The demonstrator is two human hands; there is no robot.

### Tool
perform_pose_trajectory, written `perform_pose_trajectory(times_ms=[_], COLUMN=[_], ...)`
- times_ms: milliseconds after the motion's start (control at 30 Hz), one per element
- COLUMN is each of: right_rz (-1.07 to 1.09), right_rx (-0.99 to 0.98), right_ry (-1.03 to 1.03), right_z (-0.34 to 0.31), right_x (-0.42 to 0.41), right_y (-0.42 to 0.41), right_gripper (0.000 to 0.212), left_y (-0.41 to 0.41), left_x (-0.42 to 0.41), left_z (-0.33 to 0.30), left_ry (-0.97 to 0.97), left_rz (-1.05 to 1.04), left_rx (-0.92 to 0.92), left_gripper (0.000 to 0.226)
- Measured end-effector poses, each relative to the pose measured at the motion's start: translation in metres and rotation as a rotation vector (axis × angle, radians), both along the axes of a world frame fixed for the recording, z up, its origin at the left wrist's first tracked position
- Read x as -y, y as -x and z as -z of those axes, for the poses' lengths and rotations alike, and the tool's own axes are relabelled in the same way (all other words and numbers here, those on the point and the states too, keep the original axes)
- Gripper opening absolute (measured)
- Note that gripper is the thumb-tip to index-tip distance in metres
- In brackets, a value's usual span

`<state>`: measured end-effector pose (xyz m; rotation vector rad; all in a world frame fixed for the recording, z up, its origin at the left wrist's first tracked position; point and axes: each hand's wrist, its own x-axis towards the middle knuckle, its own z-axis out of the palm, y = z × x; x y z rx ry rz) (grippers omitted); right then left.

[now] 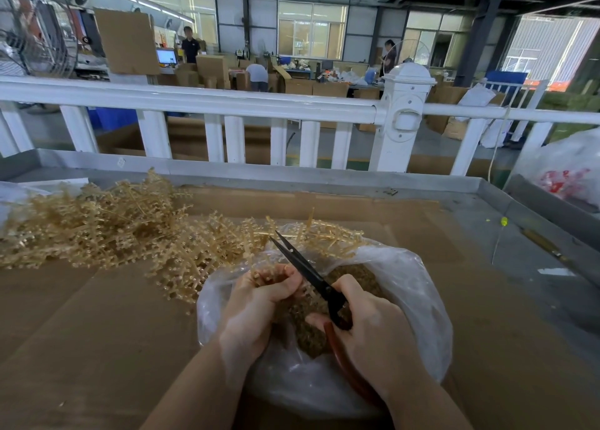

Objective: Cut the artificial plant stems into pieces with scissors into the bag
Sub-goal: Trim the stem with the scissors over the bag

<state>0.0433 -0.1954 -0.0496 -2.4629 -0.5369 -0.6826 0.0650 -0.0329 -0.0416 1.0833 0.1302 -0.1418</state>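
Your right hand [370, 329] grips the scissors [308, 272], blades parted; your left hand [256, 299] pinches stems [266, 275] over the bag [412, 286]. Feed them deep between the blades so pieces drop inside.

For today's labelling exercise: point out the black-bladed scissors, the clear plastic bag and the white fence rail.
black-bladed scissors [303, 264]: head view, mid-blade.
clear plastic bag [418, 286]: head view, right wall.
white fence rail [194, 99]: head view, top bar.
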Motion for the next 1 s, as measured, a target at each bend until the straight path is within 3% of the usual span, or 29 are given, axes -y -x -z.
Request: perform_pose_trajectory(times_ms=[333,500,633,733,1000], right_rz=[0.044,0.046,0.065,0.057,0.021], right_rx=[0.002,-0.01,0.022,0.009,-0.003], right_ry=[0.05,0.057,0.057,0.036,0.034], right_z=[-0.0016,-0.0025,-0.0022,0.0,0.0029], right_x=[-0.0011,-0.0018,-0.0024,-0.0006,0.0036], right_y=[0.0012,0.0016,0.0028,0.0022,-0.0016], right_gripper=[0.034,0.037,0.039,0.034,0.02], left_y=[0.0001,-0.0008,-0.0026,-0.0017,-0.0026], left_x=[0.0016,0.0023,0.0021,0.0023,0.0028], left_z=[-0.0023,-0.0012,0.0021,0.002,0.0023], left_ry=[0.001,-0.044,-0.08,-0.088,-0.149], left_rz=[-0.019,-0.043,-0.07,-0.072,-0.106], left_rx=[-0.041,-0.016,-0.011,0.003,0.012], left_gripper=[0.031,0.01,0.024,0.009,0.009])
